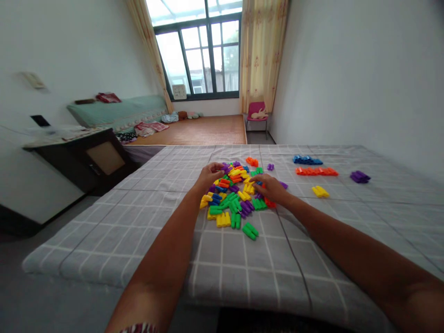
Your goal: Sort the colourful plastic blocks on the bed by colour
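Observation:
A pile of small plastic clips (233, 202) in yellow, green, purple, orange and blue lies on a grey checked cloth (138, 222). My left hand (210, 175) is at the pile's far left edge, its fingers bent by purple clips; whether they grip one is too small to tell. On the pile's right side my right hand (268, 186) reaches over yellow and blue clips, its fingers apart. Sorted by colour to the right are a blue row (307, 160), an orange row (316, 171), yellow clips (320, 192) and a purple group (360, 176).
Orange clips (252, 162) and a small purple clip (270, 167) lie just beyond the pile. Behind the covered surface is a bed with a brown mat (204, 129). A pink chair (257, 111) stands by the curtain, and a dark cabinet (100, 159) at left.

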Demonstrator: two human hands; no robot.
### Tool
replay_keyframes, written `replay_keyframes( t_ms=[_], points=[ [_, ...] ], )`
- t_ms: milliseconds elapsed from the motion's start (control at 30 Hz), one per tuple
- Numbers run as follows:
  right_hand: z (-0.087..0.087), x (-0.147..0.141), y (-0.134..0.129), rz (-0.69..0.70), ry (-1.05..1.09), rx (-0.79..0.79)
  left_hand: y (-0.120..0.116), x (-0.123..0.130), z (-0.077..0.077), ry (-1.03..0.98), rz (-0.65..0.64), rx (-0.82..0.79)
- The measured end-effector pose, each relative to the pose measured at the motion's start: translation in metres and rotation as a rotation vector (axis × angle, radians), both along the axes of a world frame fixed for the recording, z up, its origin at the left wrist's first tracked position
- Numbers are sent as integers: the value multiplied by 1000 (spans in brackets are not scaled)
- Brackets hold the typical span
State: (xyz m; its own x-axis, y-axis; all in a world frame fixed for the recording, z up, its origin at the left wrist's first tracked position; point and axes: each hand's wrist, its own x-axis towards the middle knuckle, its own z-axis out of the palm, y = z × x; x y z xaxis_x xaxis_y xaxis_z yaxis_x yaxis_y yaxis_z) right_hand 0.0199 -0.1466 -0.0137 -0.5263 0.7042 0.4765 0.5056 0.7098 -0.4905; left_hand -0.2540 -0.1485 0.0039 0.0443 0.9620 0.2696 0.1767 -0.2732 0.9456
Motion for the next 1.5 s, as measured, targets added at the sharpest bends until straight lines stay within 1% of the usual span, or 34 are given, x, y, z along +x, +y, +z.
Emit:
replay_keyframes(
  t_ms=[67,133,200,267,300,333,400,433,467,500,533,600,633,700,767,867,967,1100,1200,1233,1300,1400,1500],
  points=[
    [5,-3,-3,-17,119,-4,-4,18,1,-13,-79,-27],
    [10,-7,-6,30,205,-52,-10,36,3,11,-137,-32],
    [11,-9,-8,88,225,-76,-15,49,7,84,-200,-21],
    [10,-9,-10,133,183,-62,-18,49,16,228,-259,18],
    [9,-9,-10,149,146,-53,-19,44,21,325,-254,53],
    [8,-7,-9,161,101,-44,-19,34,26,426,-210,94],
    [5,-5,-8,174,12,-22,-18,7,33,620,-49,144],
    [4,-4,-7,173,-20,-5,-17,-8,35,710,11,122],
    [3,-4,-7,170,-40,15,-17,-22,35,791,20,67],
    [2,-4,-7,167,-50,35,-16,-33,34,859,-8,-5],
    [1,-5,-7,168,-55,50,-16,-42,32,913,-64,-82],
    [0,-7,-7,183,-61,57,-15,-52,25,988,-153,-193],
    [-1,-8,-7,195,-66,55,-14,-53,22,1016,-166,-208],
    [-3,-9,-8,211,-76,55,-12,-52,18,1044,-154,-176],
    [-4,-9,-8,200,-75,55,-11,-50,16,1003,-140,-135],
    [-3,-8,-9,149,-40,65,-10,-48,16,818,-144,-146],
    [1,-9,-11,103,21,77,-12,-41,19,630,-166,-159],
    [7,-14,-17,95,102,27,-18,-20,29,340,-225,-126],
    [10,-18,-22,129,157,-71,-24,4,37,138,-326,-87],
    [10,-19,-23,138,176,-107,-26,12,38,101,-354,-76],
    [9,-20,-23,161,208,-163,-29,26,37,68,-372,-62],
    [9,-19,-20,186,233,-192,-28,39,31,75,-319,-31],
    [13,-14,-12,140,246,-205,-24,45,24,137,-277,-26]
  ],
)
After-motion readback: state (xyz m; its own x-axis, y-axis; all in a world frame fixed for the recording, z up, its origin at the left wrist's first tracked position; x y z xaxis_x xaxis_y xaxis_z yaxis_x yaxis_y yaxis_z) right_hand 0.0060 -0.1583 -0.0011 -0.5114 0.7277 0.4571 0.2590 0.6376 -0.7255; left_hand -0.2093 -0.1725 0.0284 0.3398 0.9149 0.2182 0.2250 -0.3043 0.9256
